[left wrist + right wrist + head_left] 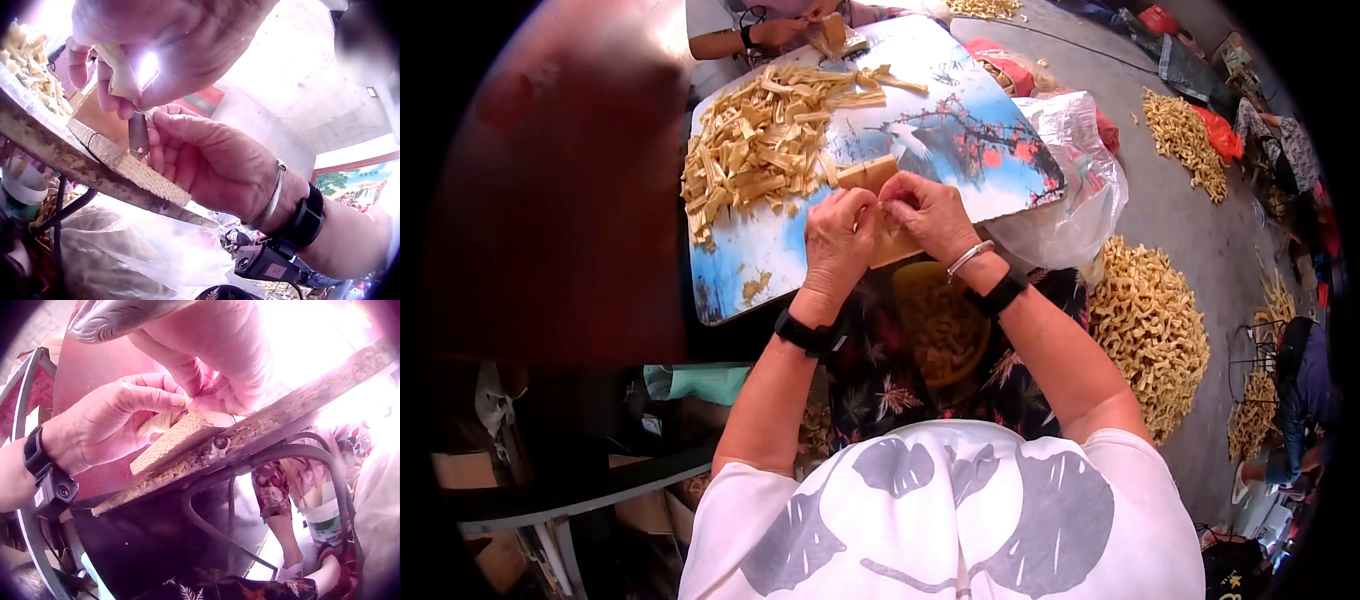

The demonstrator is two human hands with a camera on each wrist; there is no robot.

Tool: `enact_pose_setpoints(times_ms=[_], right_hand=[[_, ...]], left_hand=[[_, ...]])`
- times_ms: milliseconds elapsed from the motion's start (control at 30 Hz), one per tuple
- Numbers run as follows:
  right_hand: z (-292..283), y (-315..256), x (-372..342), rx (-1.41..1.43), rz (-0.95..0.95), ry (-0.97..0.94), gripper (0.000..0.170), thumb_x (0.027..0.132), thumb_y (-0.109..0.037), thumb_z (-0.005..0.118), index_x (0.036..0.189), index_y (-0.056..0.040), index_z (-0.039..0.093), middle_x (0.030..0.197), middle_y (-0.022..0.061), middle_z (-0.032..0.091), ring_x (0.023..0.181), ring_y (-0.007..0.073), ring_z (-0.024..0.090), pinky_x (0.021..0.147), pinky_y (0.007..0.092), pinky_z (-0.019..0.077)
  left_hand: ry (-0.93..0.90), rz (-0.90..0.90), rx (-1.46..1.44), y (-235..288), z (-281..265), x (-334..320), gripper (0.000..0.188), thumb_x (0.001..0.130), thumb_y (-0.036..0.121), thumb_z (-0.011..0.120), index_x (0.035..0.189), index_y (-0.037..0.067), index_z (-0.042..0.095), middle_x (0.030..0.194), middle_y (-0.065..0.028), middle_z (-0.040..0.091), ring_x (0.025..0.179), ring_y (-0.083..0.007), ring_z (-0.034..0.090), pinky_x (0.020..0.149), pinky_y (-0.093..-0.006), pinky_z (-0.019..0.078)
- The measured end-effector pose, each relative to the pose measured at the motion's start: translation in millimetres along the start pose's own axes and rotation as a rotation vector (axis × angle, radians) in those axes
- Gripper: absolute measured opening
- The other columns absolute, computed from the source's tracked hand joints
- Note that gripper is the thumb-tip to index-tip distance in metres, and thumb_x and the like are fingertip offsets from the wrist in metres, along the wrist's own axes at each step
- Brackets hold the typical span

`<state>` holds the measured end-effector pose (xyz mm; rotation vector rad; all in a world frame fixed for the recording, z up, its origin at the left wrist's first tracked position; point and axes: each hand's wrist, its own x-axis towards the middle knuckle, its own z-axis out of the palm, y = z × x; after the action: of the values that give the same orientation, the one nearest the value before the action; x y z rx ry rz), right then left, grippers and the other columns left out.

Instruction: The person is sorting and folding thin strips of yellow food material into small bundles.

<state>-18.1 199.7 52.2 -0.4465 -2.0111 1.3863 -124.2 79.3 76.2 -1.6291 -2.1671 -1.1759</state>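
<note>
Nearest, at the bottom of the head view, is a white shirt (960, 520) with a large grey print, and beyond it dark trousers (870, 385) patterned with leaves. Between the knees sits a basin (983, 350) of yellowish pieces, partly in shadow.

Just past the basin, two bare hands meet at the near edge of the table. The left hand (840, 240) grips a pale yellow strip (122, 75) in curled fingers. The right hand (930, 215) — with a silvery bracelet (970, 257) at its wrist — is closed at the thumb and fingertips, pinching the end of that strip close to the left hand's fingers. Each wrist wears a black strap. Under the fingers, a wooden board (137, 172) with a ridged edge lies at the table's rim, and a narrow dark metal blade (138, 132) stands upright beside the right fingertips.

The table (1010, 190) is printed with a white bird and red blossoms. A heap of dry, pale yellow strips (750, 150) covers its left part. Clear plastic sheeting (1090, 185) hangs off the right side.

To the right on the grey floor rests a big mound of knobbly yellow pieces (1150, 335), with a smaller pile (1183, 145) farther off beside a red bag (1220, 135). At the table's far edge, another person's hand (778, 33) is near a brown block (832, 35).
</note>
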Motion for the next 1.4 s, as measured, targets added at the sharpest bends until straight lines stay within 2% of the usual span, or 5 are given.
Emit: enact_pose_setpoints(times_ms=[600,900,1100,1233,1400], right_hand=[[-1,-2,11,-0.106,-0.08,0.022,0.008,0.08,-0.009,0.064,0.088,-0.0071,0.064,0.075,0.0093,0.066,0.068,0.0234,0.066,0.066,0.0325,0.0532],[3,17,9,-0.211,-0.209,0.097,0.009,0.081,-0.01,0.065,0.09,-0.0092,0.065,0.072,0.0102,0.064,0.067,0.0244,0.066,0.064,0.0348,0.0527],[-38,10,-37,0.508,0.316,-0.008,0.008,0.09,-0.008,0.06,0.094,-0.0069,0.067,0.079,-0.0005,0.065,0.07,0.0091,0.061,0.065,0.0238,0.0502],[-62,-7,-87,0.967,0.584,0.004,0.012,0.097,-0.009,0.053,0.106,-0.0063,0.06,0.095,0.0024,0.065,0.081,0.0094,0.062,0.071,0.0214,0.0515],[-76,15,-145,0.955,0.654,0.04,0.016,0.101,-0.015,0.049,0.106,-0.0041,0.059,0.097,0.0062,0.065,0.087,0.0138,0.064,0.076,0.0241,0.0532]], left_hand=[[0.075,-0.001,0.013,-8,6,4,0.006,0.082,0.0,0.065,0.086,0.004,0.066,0.082,-0.0112,0.065,0.072,-0.0269,0.063,0.066,-0.0333,0.0494],[0.005,-0.398,-0.253,-10,12,-12,0.009,0.087,0.001,0.062,0.093,0.003,0.069,0.08,-0.0053,0.066,0.069,-0.0176,0.06,0.069,-0.0295,0.0505],[-0.138,-0.899,-1.485,7,-24,-36,0.026,0.092,0.006,0.054,0.115,-0.003,0.061,0.106,-0.0132,0.066,0.095,-0.0238,0.064,0.093,-0.04,0.0512],[-0.28,-0.964,-1.726,33,-23,-69,0.037,0.094,0.013,0.051,0.126,-0.005,0.054,0.121,-0.0176,0.061,0.113,-0.029,0.059,0.104,-0.0466,0.045],[-0.311,-1.181,-1.732,35,10,-112,0.042,0.096,0.019,0.049,0.13,-0.006,0.052,0.126,-0.0196,0.059,0.117,-0.0319,0.057,0.106,-0.0468,0.0433]])
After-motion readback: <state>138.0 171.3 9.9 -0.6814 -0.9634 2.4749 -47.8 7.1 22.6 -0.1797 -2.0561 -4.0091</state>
